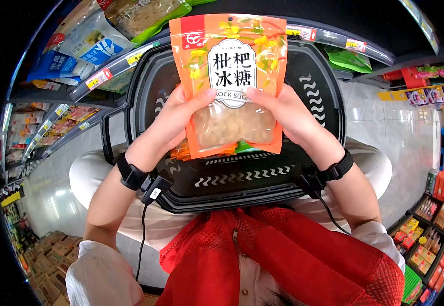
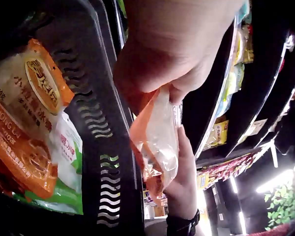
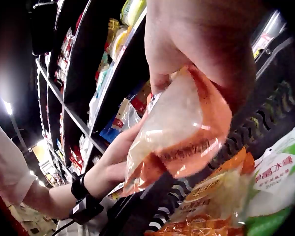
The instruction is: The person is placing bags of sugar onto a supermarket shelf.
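An orange bag of rock sugar [image 1: 232,120] is held upright above a black basket [image 1: 314,92] in the head view, its printed front facing up to the camera. My left hand [image 1: 173,120] grips its left edge, thumb on the front. On the right edge my right hand [image 1: 296,117] grips it the same way. Seen from the left wrist, the bag [image 2: 160,142] hangs below the left hand [image 2: 172,54]. The right wrist view shows the right hand [image 3: 201,44] pinching the bag [image 3: 182,128]; fingers behind it are partly hidden.
In the basket lie an orange packet [image 2: 24,157] and a green and white bag [image 2: 69,167]. Shelves with price tags [image 1: 99,79] and sugar bags [image 1: 87,46] stand ahead and left. Racks of packaged goods [image 1: 426,245] are at right, stacked cartons [image 1: 54,265] at lower left.
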`<move>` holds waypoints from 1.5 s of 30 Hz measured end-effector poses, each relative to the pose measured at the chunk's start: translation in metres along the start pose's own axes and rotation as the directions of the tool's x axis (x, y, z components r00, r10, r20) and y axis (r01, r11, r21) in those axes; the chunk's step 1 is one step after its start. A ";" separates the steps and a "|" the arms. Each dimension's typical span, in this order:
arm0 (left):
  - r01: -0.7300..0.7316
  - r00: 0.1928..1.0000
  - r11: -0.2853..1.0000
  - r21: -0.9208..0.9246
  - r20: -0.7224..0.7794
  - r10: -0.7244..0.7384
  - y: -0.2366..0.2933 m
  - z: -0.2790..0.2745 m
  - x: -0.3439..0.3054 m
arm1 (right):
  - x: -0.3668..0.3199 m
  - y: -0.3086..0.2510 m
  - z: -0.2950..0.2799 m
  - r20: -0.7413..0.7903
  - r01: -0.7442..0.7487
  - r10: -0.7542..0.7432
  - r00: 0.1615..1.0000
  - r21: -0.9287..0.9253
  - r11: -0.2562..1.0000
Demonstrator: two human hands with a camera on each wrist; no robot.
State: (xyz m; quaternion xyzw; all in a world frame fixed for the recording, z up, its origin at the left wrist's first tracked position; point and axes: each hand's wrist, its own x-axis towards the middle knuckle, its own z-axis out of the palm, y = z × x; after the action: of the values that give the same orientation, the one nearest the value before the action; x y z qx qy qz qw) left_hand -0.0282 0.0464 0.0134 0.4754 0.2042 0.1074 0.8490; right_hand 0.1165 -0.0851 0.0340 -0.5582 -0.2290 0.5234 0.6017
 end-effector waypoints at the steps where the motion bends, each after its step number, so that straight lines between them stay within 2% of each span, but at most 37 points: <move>1: -0.016 1.000 1.000 -0.014 0.024 0.016 0.000 0.000 0.000 | 0.001 0.004 -0.002 -0.007 0.016 -0.016 1.000 0.013 1.000; 2: -0.018 1.000 1.000 -0.014 0.023 0.018 0.000 -0.001 0.000 | 0.002 0.008 -0.003 -0.005 0.017 -0.017 1.000 0.012 1.000; 4: 0.054 0.996 0.998 0.033 -0.070 -0.052 -0.001 -0.003 -0.001 | 0.003 0.014 -0.004 0.008 0.078 -0.078 0.997 0.024 0.997; 6: 0.043 0.997 0.999 0.033 -0.070 -0.040 0.000 0.000 0.000 | 0.001 0.013 -0.003 0.036 0.092 -0.092 0.995 -0.005 0.996; 8: 0.029 0.997 0.999 0.031 -0.074 -0.027 -0.001 0.001 0.003 | 0.002 0.014 -0.002 -0.006 0.085 -0.086 0.996 -0.059 0.995; 10: -0.124 0.984 0.971 0.206 -0.097 0.147 -0.003 -0.004 0.010 | 0.007 0.017 -0.005 -0.100 0.102 -0.103 0.990 -0.014 0.995; 11: -0.167 0.981 0.954 0.249 -0.055 0.186 -0.001 -0.012 0.013 | 0.010 0.016 -0.012 -0.131 0.084 -0.079 0.988 0.031 0.996; 12: -0.157 0.974 0.942 0.298 -0.112 0.198 0.005 -0.015 0.012 | 0.013 0.012 -0.017 -0.188 0.045 -0.027 0.982 0.090 0.995; 14: -0.210 0.943 0.925 0.316 -0.184 0.277 0.025 -0.029 0.005 | 0.015 0.002 -0.034 -0.117 0.015 0.007 0.993 0.191 0.982; 15: -0.221 0.931 0.911 0.349 -0.202 0.303 0.030 -0.040 0.002 | 0.014 0.000 -0.039 -0.154 -0.019 0.044 0.987 0.162 0.987; 16: -0.227 0.920 0.916 0.331 -0.235 0.312 0.035 -0.047 -0.005 | 0.014 0.004 -0.039 -0.149 -0.020 0.044 0.988 0.153 0.988; 19: -0.253 0.905 0.932 0.258 -0.277 0.323 0.041 -0.063 -0.020 | 0.014 0.027 -0.031 -0.055 -0.177 0.190 0.980 0.185 0.967; 21: -0.196 0.920 0.959 0.202 -0.301 0.251 0.046 -0.067 -0.025 | 0.025 0.048 -0.016 -0.017 -0.267 0.277 0.961 0.209 0.941; 26: -0.198 0.946 0.934 0.297 -0.194 0.262 0.049 -0.067 -0.032 | 0.050 0.074 0.026 0.102 -0.406 0.393 0.914 0.262 0.876; 28: -0.225 0.962 0.837 0.499 -0.025 0.274 0.041 -0.071 -0.028 | 0.069 0.096 0.028 0.075 -0.392 0.385 0.920 0.217 0.894; 29: -0.218 0.953 0.618 0.755 0.029 0.300 0.036 -0.067 -0.028 | 0.077 0.106 0.029 0.037 -0.394 0.395 0.918 0.213 0.894; 30: -0.228 0.924 0.200 0.953 0.147 0.353 0.033 -0.061 -0.033 | 0.078 0.105 0.032 0.039 -0.394 0.395 0.918 0.208 0.895; 32: -0.330 0.889 0.106 0.938 0.271 0.370 0.013 -0.063 -0.037 | 0.075 0.099 0.038 -0.057 -0.373 0.373 0.926 0.006 0.928; 33: -0.330 0.888 0.112 0.938 0.267 0.374 0.008 -0.059 -0.038 | 0.073 0.095 0.041 -0.059 -0.376 0.376 0.925 -0.001 0.926; 35: -0.306 0.935 0.224 0.926 0.248 0.253 0.002 -0.050 -0.038 | 0.069 0.089 0.046 -0.123 -0.298 0.273 0.954 -0.298 0.907; 36: -0.315 0.931 0.219 0.924 0.255 0.260 -0.003 -0.049 -0.036 | 0.072 0.098 0.046 -0.127 -0.290 0.263 0.956 -0.302 0.908; 37: -0.308 0.928 0.090 0.947 0.278 0.248 -0.011 -0.051 -0.033 | 0.079 0.116 0.043 -0.218 -0.128 0.007 0.976 -0.546 0.828; 38: -0.296 0.926 -0.042 0.954 0.297 0.234 -0.015 -0.054 -0.030 | 0.083 0.127 0.041 -0.234 -0.006 -0.264 0.936 -0.759 0.651; 39: -0.244 0.960 -0.124 0.962 0.257 0.109 -0.014 -0.055 -0.028 | 0.082 0.124 0.044 -0.202 0.020 -0.267 0.942 -0.762 0.647; 40: -0.247 0.958 -0.135 0.960 0.263 0.115 -0.017 -0.059 -0.026 | 0.081 0.120 0.047 -0.201 0.030 -0.280 0.939 -0.762 0.647; 42: -0.189 0.976 -0.270 0.944 0.211 0.056 -0.026 -0.071 -0.017 | 0.079 0.110 0.054 -0.260 -0.109 -0.165 0.952 -0.785 0.610; 43: -0.182 0.983 -0.225 0.957 0.178 -0.037 -0.027 -0.076 -0.010 | 0.079 0.104 0.054 -0.268 -0.169 -0.060 0.961 -0.749 0.640; 44: -0.186 0.982 -0.240 0.953 0.184 -0.031 -0.030 -0.079 -0.004 | 0.077 0.100 0.055 -0.267 -0.157 -0.076 0.961 -0.748 0.645; 45: -0.110 0.990 -0.234 0.966 0.084 -0.117 -0.028 -0.075 -0.002 | 0.072 0.096 0.056 -0.203 -0.095 -0.248 0.947 -0.917 0.387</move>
State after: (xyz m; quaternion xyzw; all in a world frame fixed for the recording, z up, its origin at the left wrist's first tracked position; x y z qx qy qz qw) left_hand -0.0640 0.0882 -0.0453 0.9662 0.1499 -0.1311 0.1636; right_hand 0.0569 -0.0133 -0.0607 -0.8592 -0.4086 0.1870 0.2445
